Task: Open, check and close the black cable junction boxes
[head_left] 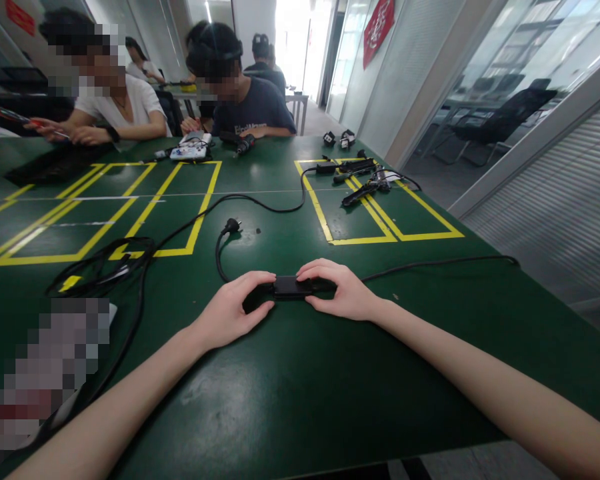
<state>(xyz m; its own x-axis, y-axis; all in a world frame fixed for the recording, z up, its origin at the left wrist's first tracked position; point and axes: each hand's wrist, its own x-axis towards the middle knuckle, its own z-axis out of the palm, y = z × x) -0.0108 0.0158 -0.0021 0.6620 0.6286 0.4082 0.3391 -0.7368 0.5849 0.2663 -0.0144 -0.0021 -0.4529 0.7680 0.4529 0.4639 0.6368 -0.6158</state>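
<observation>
A black power adapter lies flat on the green table in front of me. My left hand has its thumb and fingers curved round the left end. The opposite end is gripped by my right hand, fingertips on the top edge and thumb on the near side. A short cord leads from the left side to a black mains plug, which rests on the table beyond my left hand. From the right side a thin black cable runs off toward the table's right edge.
Coiled black cable and a pixelated flat object lie at left. Yellow tape marks rectangles on the table. Black adapters and cables sit at the far right. Two people work across the table.
</observation>
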